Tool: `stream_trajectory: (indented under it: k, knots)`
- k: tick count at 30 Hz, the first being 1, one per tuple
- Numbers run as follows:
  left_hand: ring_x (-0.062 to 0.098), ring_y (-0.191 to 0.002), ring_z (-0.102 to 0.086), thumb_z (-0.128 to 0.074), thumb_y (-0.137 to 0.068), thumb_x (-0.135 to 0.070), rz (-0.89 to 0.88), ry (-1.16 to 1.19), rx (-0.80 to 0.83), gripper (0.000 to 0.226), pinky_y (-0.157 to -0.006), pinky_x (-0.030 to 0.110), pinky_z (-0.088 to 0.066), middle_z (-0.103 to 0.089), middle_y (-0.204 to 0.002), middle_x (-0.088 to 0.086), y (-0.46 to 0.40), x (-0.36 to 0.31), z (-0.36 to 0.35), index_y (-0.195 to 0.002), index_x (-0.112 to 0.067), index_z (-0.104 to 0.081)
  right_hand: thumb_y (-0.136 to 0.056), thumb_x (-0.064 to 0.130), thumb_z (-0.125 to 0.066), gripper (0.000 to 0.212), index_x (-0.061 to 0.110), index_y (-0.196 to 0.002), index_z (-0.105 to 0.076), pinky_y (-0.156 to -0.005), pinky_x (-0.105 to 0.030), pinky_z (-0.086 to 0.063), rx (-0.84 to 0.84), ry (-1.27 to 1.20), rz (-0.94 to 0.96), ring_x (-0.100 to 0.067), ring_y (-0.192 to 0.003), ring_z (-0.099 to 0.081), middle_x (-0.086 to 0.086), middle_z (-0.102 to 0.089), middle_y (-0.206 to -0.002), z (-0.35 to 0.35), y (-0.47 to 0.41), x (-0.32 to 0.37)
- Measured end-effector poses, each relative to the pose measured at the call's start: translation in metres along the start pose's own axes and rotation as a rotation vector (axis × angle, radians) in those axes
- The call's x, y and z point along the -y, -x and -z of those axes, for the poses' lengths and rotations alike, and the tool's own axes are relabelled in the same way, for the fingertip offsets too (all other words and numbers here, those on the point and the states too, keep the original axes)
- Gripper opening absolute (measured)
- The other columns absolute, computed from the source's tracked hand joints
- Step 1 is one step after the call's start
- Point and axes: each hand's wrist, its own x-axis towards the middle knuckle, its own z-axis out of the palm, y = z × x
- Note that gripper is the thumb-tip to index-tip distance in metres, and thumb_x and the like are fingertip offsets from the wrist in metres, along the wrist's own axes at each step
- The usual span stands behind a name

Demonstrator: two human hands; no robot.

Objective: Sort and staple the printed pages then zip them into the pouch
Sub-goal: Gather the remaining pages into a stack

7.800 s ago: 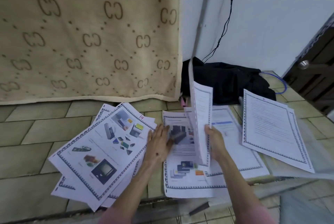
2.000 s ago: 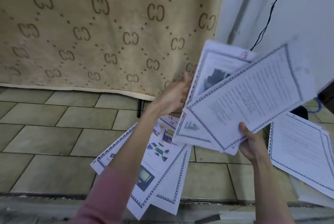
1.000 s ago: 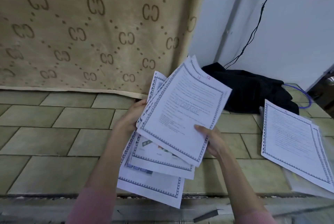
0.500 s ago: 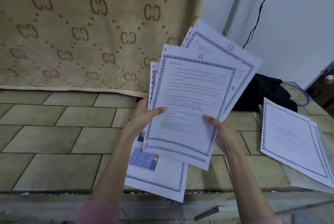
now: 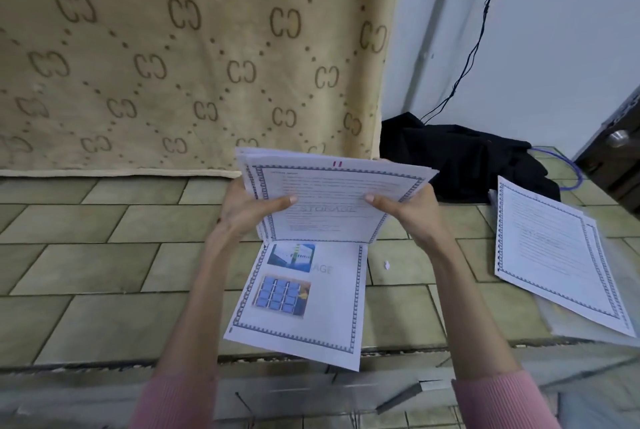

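Note:
I hold a stack of printed pages (image 5: 332,200) upright on its bottom edge over the tiled floor, the top sheet marked 11 in red. My left hand (image 5: 247,210) grips the stack's left side, thumb across the front. My right hand (image 5: 408,210) grips the right side the same way. Below the stack lies one page with colour pictures (image 5: 304,297) flat on the tiles. A second pile of bordered text pages (image 5: 554,255) lies at the right, on what looks like a clear plastic pouch (image 5: 568,324).
A beige patterned blanket (image 5: 173,57) hangs behind. Black cloth (image 5: 464,158) is heaped by the white wall, with a black cable above it and a blue cable to its right. A dark door with a knob (image 5: 620,137) stands far right. A small paper scrap (image 5: 387,265) lies on the tiles.
The fanned, tilted pages have been squared into one stack and lowered, bottom edge down toward the floor. Both hands moved from the stack's lower part to its two sides.

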Motion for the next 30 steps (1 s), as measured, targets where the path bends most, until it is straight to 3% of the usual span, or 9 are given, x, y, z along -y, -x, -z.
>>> stream_trajectory:
  k: [4,7,10,14,17,20,23,26,30]
  knots:
    - [-0.001,-0.076,-0.063,-0.079,-0.070,-0.007,-0.020,-0.034,-0.089,0.025,-0.062,0.008,-0.053,-0.067,-0.091,-0.003,-0.003,-0.015,-0.005,-0.087,-0.017,-0.065,-0.076,0.002,-0.074,0.025,0.024,-0.083,-0.065,-0.069,-0.014,-0.054,-0.083,0.129,0.068,0.006,-0.075,-0.067,0.004,-0.069,-0.090,-0.014,-0.004,0.021]
    - [-0.002,-0.079,-0.065,-0.078,-0.074,-0.012,-0.094,-0.004,-0.097,0.021,-0.068,0.013,-0.055,-0.068,-0.088,-0.007,-0.005,-0.032,-0.007,-0.090,-0.018,-0.065,-0.078,0.005,-0.074,0.020,0.020,-0.087,-0.066,-0.068,-0.011,-0.052,-0.145,0.122,0.141,0.008,-0.076,-0.066,0.010,-0.068,-0.087,-0.016,-0.007,0.039]
    - [-0.004,-0.075,-0.066,-0.075,-0.075,-0.009,-0.045,-0.011,-0.082,0.024,-0.062,0.009,-0.052,-0.066,-0.087,-0.011,-0.001,-0.011,-0.008,-0.097,-0.013,-0.065,-0.076,0.008,-0.076,0.024,0.017,-0.096,-0.065,-0.069,-0.009,-0.052,-0.181,0.142,0.085,0.010,-0.077,-0.065,0.013,-0.067,-0.090,-0.020,0.003,0.024]
    - [0.019,-0.096,-0.065,-0.073,-0.078,-0.010,0.139,-0.099,-0.056,0.036,-0.069,0.016,-0.051,-0.066,-0.101,0.003,0.016,0.048,-0.015,-0.112,-0.003,-0.062,-0.077,0.006,-0.075,0.025,0.011,-0.100,-0.066,-0.068,-0.012,-0.055,-0.202,0.079,-0.074,0.011,-0.075,-0.065,0.005,-0.069,-0.093,-0.029,0.029,-0.019]
    - [0.012,-0.085,-0.062,-0.070,-0.081,-0.007,0.095,-0.094,-0.095,0.028,-0.061,0.005,-0.048,-0.066,-0.099,0.004,0.019,0.048,-0.021,-0.108,-0.004,-0.065,-0.078,0.005,-0.073,0.020,0.011,-0.096,-0.066,-0.062,-0.008,-0.051,-0.291,0.057,-0.081,0.014,-0.070,-0.063,0.003,-0.068,-0.090,-0.031,0.027,-0.018]
    - [-0.002,-0.076,-0.062,-0.073,-0.079,-0.014,0.032,-0.038,-0.155,0.023,-0.062,0.005,-0.050,-0.068,-0.088,-0.004,0.012,0.035,-0.016,-0.101,-0.009,-0.068,-0.077,0.006,-0.074,0.024,0.007,-0.100,-0.067,-0.068,-0.010,-0.051,-0.349,0.058,0.036,0.005,-0.081,-0.066,0.002,-0.069,-0.094,-0.032,0.018,0.000]
    - [0.000,-0.079,-0.063,-0.075,-0.077,-0.015,0.062,-0.045,-0.149,0.023,-0.061,0.004,-0.049,-0.067,-0.087,-0.008,0.016,0.048,-0.008,-0.100,-0.013,-0.068,-0.076,0.005,-0.076,0.028,0.015,-0.101,-0.066,-0.072,-0.008,-0.050,-0.290,0.150,0.057,0.008,-0.087,-0.065,0.008,-0.069,-0.097,-0.036,0.021,-0.009]
    - [0.012,-0.092,-0.063,-0.072,-0.080,-0.012,0.126,-0.070,-0.082,0.029,-0.060,0.000,-0.045,-0.065,-0.095,-0.006,0.029,0.076,-0.005,-0.108,-0.011,-0.064,-0.078,0.006,-0.073,0.030,0.014,-0.106,-0.065,-0.076,-0.018,-0.055,-0.143,0.217,-0.083,-0.010,-0.097,-0.067,0.004,-0.070,-0.102,-0.043,0.036,-0.046]
    - [0.014,-0.099,-0.060,-0.065,-0.086,-0.011,0.083,-0.088,-0.057,0.028,-0.068,0.004,-0.044,-0.063,-0.102,-0.005,0.028,0.074,-0.003,-0.113,-0.013,-0.060,-0.089,0.015,-0.063,0.021,0.021,-0.109,-0.063,-0.076,-0.013,-0.051,-0.159,0.184,-0.054,0.002,-0.095,-0.064,0.010,-0.068,-0.105,-0.056,0.046,-0.052]
